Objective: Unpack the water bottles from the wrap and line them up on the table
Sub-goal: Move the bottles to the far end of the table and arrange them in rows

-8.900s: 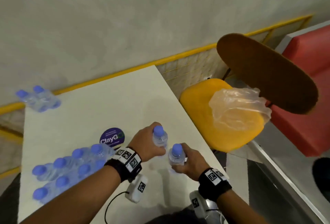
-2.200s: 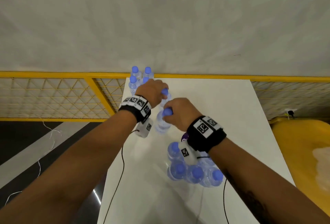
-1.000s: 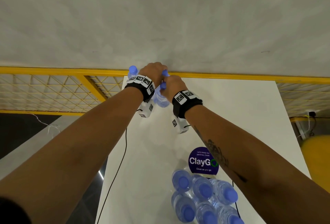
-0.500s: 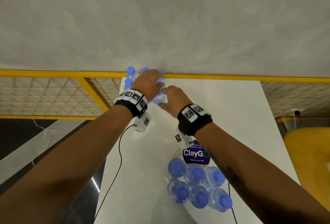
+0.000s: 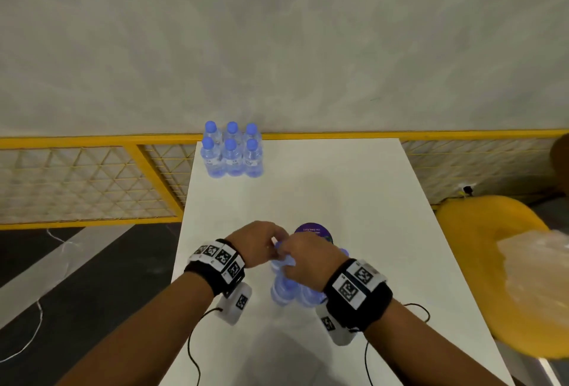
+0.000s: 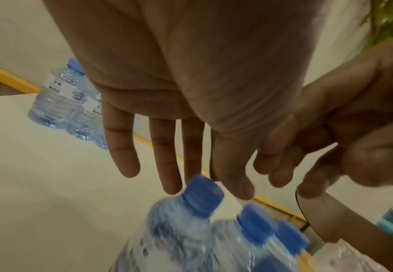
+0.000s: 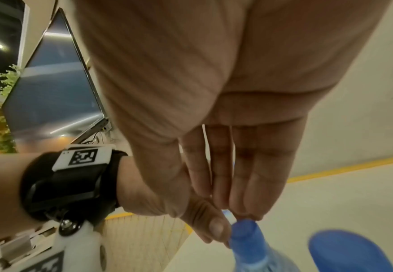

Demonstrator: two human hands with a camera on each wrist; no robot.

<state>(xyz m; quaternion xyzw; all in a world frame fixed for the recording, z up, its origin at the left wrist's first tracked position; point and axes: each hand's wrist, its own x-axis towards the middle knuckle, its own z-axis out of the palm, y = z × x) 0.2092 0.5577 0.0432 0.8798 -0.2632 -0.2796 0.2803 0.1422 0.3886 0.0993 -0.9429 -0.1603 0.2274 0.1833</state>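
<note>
Both hands over the near cluster of clear blue-capped water bottles on the white table: left hand relaxed, fingers straight, holding nothing; right hand fingertips at one cap, grip unclear. Risk: knocking over neighbouring bottles in the tight cluster during the lift.

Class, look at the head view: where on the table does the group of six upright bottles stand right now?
The six bottles stand at the table's far left corner, against the yellow rail, well beyond both hands.
</note>
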